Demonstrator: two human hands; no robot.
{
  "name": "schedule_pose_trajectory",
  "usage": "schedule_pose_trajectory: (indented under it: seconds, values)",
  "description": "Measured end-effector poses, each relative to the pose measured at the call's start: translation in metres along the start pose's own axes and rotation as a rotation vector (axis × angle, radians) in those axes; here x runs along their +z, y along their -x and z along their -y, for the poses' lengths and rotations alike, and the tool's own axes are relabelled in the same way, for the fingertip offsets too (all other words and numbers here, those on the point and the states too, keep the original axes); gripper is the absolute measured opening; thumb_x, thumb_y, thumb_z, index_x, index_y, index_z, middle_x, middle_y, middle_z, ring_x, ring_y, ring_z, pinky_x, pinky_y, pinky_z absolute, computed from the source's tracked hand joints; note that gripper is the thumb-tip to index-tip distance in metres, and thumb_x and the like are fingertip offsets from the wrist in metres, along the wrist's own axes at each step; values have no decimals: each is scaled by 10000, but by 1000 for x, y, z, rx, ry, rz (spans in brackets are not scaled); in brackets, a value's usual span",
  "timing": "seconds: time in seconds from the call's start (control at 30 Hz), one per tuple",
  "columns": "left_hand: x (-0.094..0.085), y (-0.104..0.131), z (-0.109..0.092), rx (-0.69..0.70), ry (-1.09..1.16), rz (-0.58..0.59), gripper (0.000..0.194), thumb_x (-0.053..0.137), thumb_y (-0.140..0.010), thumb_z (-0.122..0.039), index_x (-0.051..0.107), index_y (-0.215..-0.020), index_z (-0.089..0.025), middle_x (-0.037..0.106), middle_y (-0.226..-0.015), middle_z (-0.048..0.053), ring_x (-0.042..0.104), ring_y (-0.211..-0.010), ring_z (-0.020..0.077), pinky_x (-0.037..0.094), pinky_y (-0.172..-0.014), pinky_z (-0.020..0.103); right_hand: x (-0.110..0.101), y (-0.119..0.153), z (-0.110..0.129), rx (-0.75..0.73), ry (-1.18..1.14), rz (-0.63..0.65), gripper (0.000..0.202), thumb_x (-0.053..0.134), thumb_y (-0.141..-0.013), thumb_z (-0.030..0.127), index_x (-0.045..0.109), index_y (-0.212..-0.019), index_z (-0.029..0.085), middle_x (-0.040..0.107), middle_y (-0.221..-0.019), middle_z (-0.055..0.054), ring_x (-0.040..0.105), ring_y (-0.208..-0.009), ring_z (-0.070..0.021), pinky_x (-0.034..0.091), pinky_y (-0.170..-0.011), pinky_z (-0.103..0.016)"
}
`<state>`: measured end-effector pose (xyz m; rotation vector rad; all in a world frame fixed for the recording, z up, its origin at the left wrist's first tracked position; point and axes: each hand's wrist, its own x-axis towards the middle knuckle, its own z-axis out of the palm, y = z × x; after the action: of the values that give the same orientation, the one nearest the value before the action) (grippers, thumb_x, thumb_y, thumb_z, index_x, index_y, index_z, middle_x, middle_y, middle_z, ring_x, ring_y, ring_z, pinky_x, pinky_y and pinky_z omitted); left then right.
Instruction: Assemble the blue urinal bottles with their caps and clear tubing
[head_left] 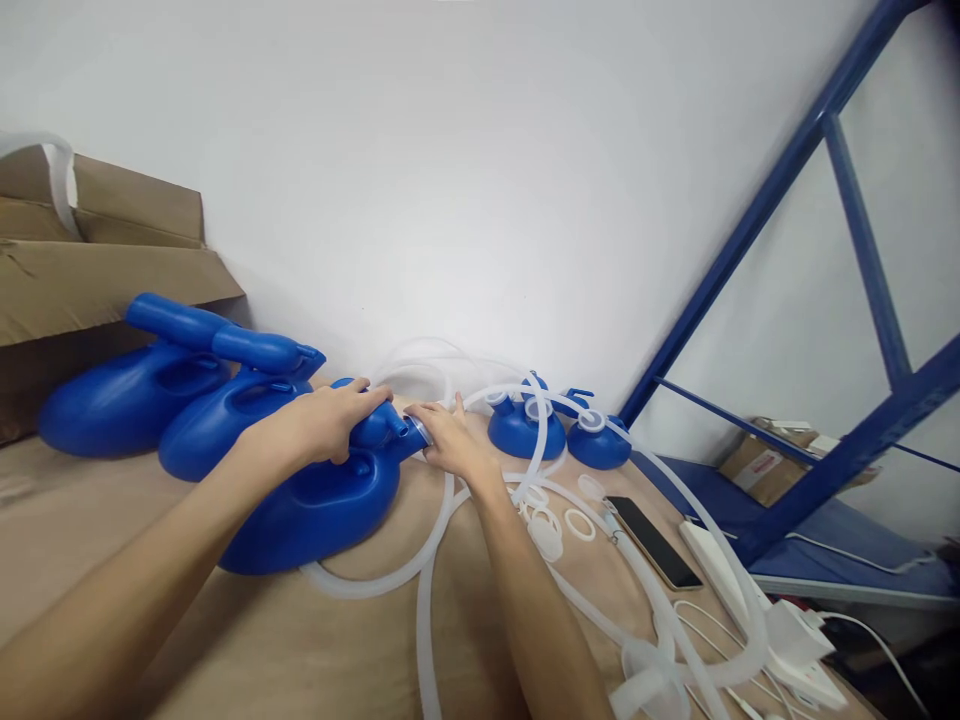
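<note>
While the left hand point(330, 420) clamps the blue bottle's neck point(375, 425) at frame centre to steady it, the right hand point(450, 440) pinches the clear tube point(435, 530) end at the spout. Bottle body point(315, 510) lies flat on the table point(262, 640); two more blue bottles point(150, 395) sit left.

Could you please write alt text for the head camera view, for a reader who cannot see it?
A person's left hand grips the neck of a blue plastic bottle lying on a tan surface, while the right hand holds a translucent tube at its spout. Two more blue bottles lie to the left; funnel caps, white rings and a phone lie to the right.
</note>
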<state>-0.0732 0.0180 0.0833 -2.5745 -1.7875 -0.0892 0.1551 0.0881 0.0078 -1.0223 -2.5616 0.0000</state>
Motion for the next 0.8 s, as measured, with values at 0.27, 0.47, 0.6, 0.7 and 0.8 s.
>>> schedule_pose_trajectory:
  seconds: [0.27,0.47,0.6,0.7,0.8]
  values:
    - [-4,2,-10,-12,-59,39,940,642,-678,2,412,-1538,-301,431,-1597,140,621,-1257,377,560,-925,439,-23,-14,-10,-185,222,123,652,583,-741,-94,618,-1282,269,700,-1246,-85,543,-1343,-265,101,-1258,-664]
    - [-8,5,-11,-10,-15,21,939,645,-685,26,429,-1540,-298,469,-1577,125,649,-1218,349,559,-928,407,-23,-1,-37,96,-68,-316,460,594,-916,190,571,-1372,243,547,-1495,-125,421,-1454,-280,268,-1246,-540]
    - [-7,7,-10,-2,9,-4,919,630,-705,23,425,-1549,-275,480,-1568,141,652,-1216,350,548,-962,443,-13,11,-47,582,-308,-569,365,524,-945,357,622,-1236,158,671,-1228,-190,648,-1120,-299,485,-1021,-495]
    - [-6,5,-10,-35,6,31,952,666,-682,-10,424,-1548,-322,450,-1590,134,635,-1248,377,554,-956,451,-8,11,-40,580,-365,-461,232,608,-896,405,687,-913,187,726,-899,-109,684,-879,-274,523,-873,-434]
    - [-6,4,-11,-42,-8,42,953,672,-681,-34,417,-1548,-338,427,-1606,133,642,-1234,382,564,-933,449,-9,6,-21,499,-403,-418,129,672,-849,350,671,-836,222,732,-900,-57,673,-933,-241,494,-895,-373]
